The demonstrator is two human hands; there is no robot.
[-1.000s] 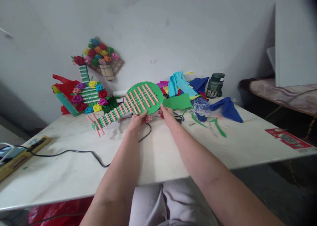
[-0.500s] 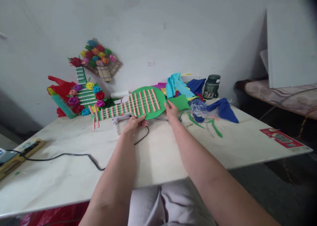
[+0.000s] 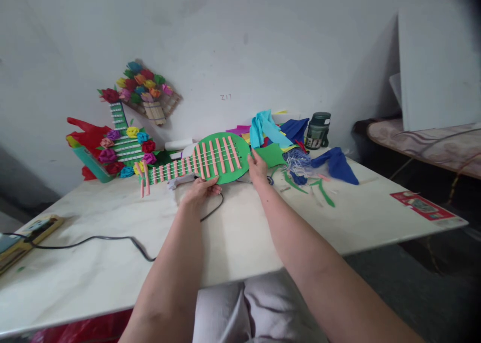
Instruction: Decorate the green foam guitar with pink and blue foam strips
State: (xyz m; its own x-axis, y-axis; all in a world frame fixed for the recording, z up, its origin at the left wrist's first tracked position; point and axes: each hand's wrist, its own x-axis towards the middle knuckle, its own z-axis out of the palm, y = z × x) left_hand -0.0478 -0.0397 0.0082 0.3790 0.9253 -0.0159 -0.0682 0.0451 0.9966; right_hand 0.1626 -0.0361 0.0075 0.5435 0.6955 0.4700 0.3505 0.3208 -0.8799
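Note:
A green paper lute (image 3: 221,176) with pink strips across its body and neck and pale strings lengthwise is held tilted over the table, neck to the left. My left hand (image 3: 205,189) grips its lower edge near where the neck meets the body, fingers partly behind it. At the body's right end, my right hand (image 3: 257,167) pinches the rim, thumb on the front. Behind the neck lies a grey glue gun (image 3: 180,182), partly hidden. Just right of my right hand is a piece of green paper (image 3: 271,155).
Finished paper flowers on a green guitar shape (image 3: 128,146) lean at the back left beside a teal bottle (image 3: 92,163). Coloured crepe paper (image 3: 263,127), tangled yarn (image 3: 296,161) and a dark flask (image 3: 317,130) stand right. A black cord (image 3: 101,237) runs to a power strip (image 3: 41,233).
The whole view has shifted slightly, so most things appear a little further left. Both hands keep their hold on the lute, which has hardly moved.

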